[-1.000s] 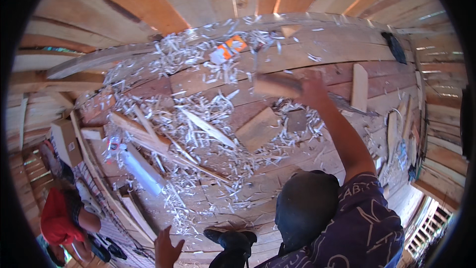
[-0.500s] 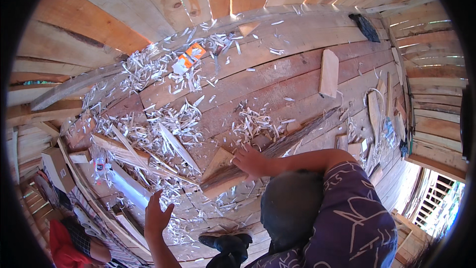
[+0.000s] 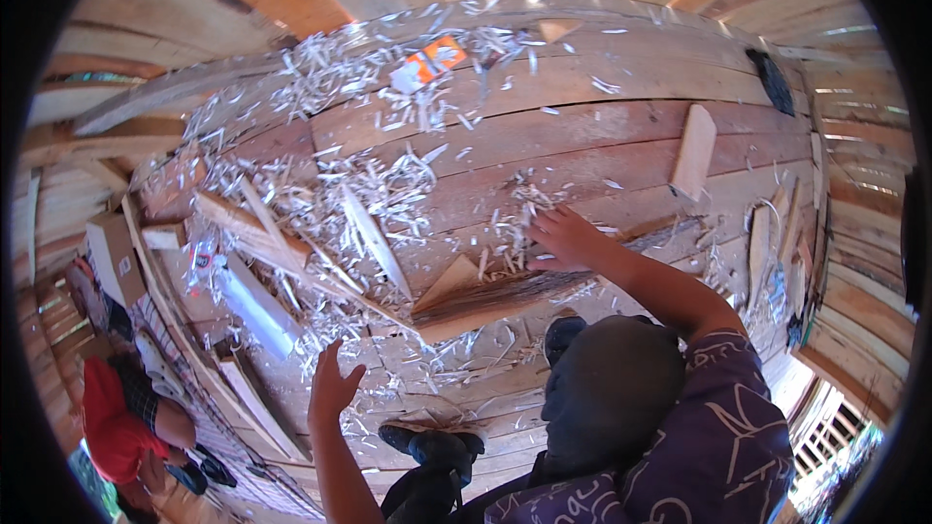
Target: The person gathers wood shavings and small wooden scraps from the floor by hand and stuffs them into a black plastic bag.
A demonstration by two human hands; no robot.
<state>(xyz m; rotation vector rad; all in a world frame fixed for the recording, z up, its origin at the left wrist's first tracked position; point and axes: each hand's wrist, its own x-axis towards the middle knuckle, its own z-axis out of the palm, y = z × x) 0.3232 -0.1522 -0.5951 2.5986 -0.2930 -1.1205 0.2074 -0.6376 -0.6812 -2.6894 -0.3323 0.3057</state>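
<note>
My right hand (image 3: 561, 236) reaches past the middle of a long, bark-edged wooden slab (image 3: 524, 303). Its fingers are apart over a small heap of wood shavings (image 3: 529, 199); whether they touch the shavings I cannot tell. Against the slab's left part lies a triangular wood offcut (image 3: 449, 283). My left hand (image 3: 335, 380) hangs over the floor at the lower left, thumb and fingers spread, holding nothing. A grey-white long piece (image 3: 257, 303) and a pointed pale strip of wood (image 3: 376, 241) lie beyond it. My dark-clad bent knee (image 3: 616, 398) stands below the right forearm.
Shavings cover much of the plank floor (image 3: 582, 146). An orange-and-white box (image 3: 427, 64) lies among them. A short board (image 3: 693, 151) is at the right, a black cloth-like item (image 3: 770, 81) beyond. A cardboard box (image 3: 115, 257) and a person in red (image 3: 112, 427) are at the left.
My right hand has left the slab's left part and moved right and away, to the shavings. The left hand stays raised and spread. The whole view has shifted.
</note>
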